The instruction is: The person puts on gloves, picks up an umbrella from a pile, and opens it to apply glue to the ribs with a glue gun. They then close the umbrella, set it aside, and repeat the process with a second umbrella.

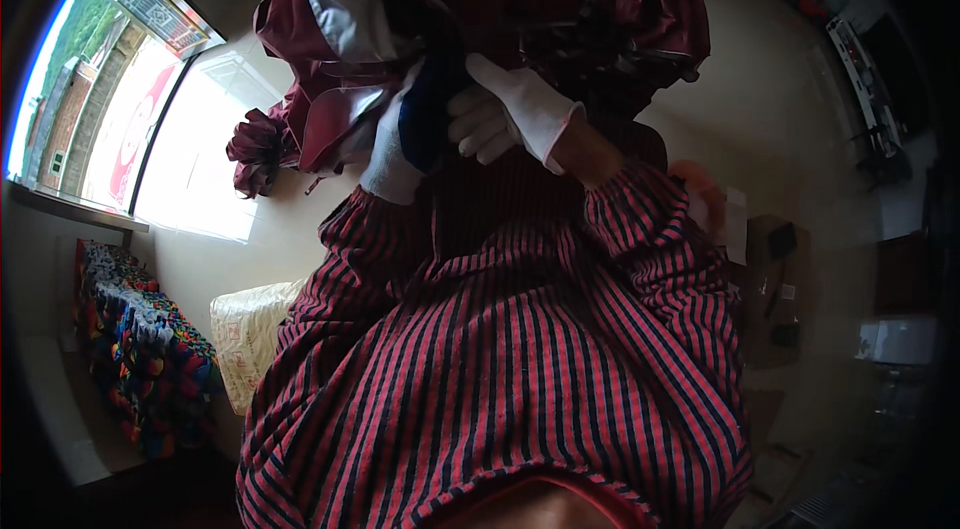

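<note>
Maroon cloth (560, 19) bunched above both gloved hands' fingers (475, 134), touching.

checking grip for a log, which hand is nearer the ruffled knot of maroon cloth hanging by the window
Left. The left hand, in a white glove, grips the maroon cloth just right of the ruffled knot. The right hand, also gloved, holds the cloth farther right.

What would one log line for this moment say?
left hand: gloved, gripping maroon cloth | right hand: gloved, gripping same cloth | cloth: bunched, held up at chest

bright window (120, 89), colourful patterned cloth (140, 359), cream cushion (245, 334)
</note>
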`<move>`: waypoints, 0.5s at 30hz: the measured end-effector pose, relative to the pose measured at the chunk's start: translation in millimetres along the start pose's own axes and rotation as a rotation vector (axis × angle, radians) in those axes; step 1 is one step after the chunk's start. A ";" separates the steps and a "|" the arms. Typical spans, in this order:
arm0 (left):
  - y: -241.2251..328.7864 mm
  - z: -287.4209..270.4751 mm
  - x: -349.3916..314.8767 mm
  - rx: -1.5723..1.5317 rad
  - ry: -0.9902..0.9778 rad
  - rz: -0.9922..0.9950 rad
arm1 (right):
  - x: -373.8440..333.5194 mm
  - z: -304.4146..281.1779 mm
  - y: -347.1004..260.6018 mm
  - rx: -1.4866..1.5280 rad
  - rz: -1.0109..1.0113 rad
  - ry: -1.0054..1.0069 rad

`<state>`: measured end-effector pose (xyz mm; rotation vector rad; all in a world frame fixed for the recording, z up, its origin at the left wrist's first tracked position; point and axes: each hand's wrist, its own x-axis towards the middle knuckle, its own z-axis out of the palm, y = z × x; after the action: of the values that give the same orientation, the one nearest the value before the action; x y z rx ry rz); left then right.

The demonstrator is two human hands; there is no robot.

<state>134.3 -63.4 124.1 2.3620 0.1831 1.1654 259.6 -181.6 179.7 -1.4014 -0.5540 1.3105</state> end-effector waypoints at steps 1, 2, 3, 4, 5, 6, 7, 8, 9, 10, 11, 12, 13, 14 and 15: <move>-17.7 8.6 -14.9 -0.426 -0.051 -0.254 | 5.4 4.9 3.1 -0.001 0.009 -0.012; -25.4 14.2 -20.0 -0.861 -0.106 -0.508 | 9.6 10.9 6.7 -0.015 -0.035 -0.010; -34.5 20.1 -22.5 -0.862 -0.109 -0.520 | 12.9 16.0 9.0 -0.029 -0.080 -0.007; -33.2 27.3 -18.7 -1.555 -0.300 -0.438 | 17.4 16.9 10.7 -0.021 -0.069 -0.004; -32.3 32.0 -17.9 -2.242 -0.492 -0.295 | 21.8 17.2 11.6 0.053 -0.003 -0.060; -36.9 27.1 -22.1 -2.197 -0.392 -0.537 | 24.5 19.0 14.0 0.128 0.063 -0.116; -34.6 23.7 -22.3 -2.158 -0.314 -0.675 | 26.0 23.7 16.5 0.202 0.047 -0.097; -29.7 17.3 -18.8 -2.105 -0.232 -0.804 | 28.7 25.4 18.2 0.208 0.051 -0.095; -28.2 13.4 -15.2 -1.897 -0.097 -1.029 | 32.1 26.0 19.6 0.234 0.012 -0.092; -33.1 12.9 -16.2 -1.893 -0.086 -1.030 | 34.5 30.8 19.5 0.254 -0.024 -0.099; -40.8 14.6 -16.8 -2.087 -0.211 -0.907 | 35.0 37.0 20.1 0.272 -0.038 -0.074; -48.9 14.8 -17.0 -2.268 -0.341 -0.764 | 38.4 37.8 18.9 0.270 -0.033 -0.086; -48.6 12.7 -11.5 -2.269 -0.335 -0.829 | 43.0 35.1 16.3 0.332 -0.027 -0.151; -48.1 13.4 -7.5 -2.243 -0.318 -0.802 | 46.7 34.0 14.8 0.394 -0.023 -0.218; -54.4 14.3 -3.9 -1.753 -0.084 -1.020 | 49.2 34.4 15.3 0.349 -0.015 -0.206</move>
<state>148.1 -22.9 87.5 0.5320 0.1690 0.2820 237.5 -130.2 153.1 -0.9818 -0.4440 1.4685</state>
